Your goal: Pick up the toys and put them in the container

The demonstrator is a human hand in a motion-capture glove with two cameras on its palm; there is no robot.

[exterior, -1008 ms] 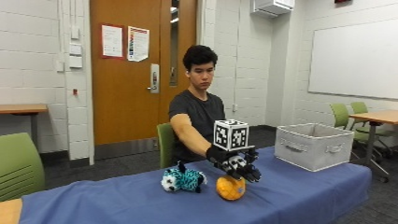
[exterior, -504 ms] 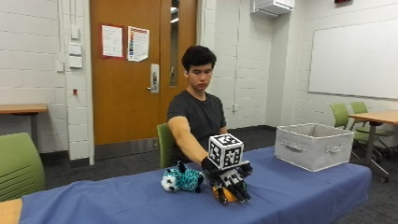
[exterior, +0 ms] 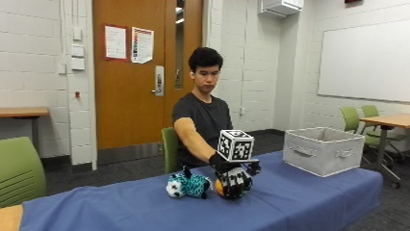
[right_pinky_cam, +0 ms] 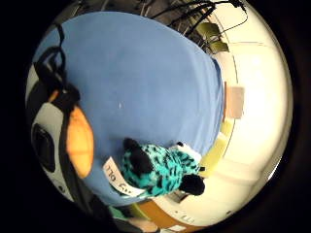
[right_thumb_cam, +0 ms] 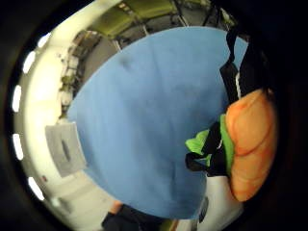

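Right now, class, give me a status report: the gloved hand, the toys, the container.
Gloved hand gripping orange toy, low over blue tablecloth. Teal plush toy lying beside it. Grey container at table's far end, path clear.

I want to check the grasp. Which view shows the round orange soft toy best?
The thumb side palm view: the round orange soft toy fills its edge beside the glove straps. The little finger side view shows only an orange sliver. In the outside view the gloved right hand mostly covers it.
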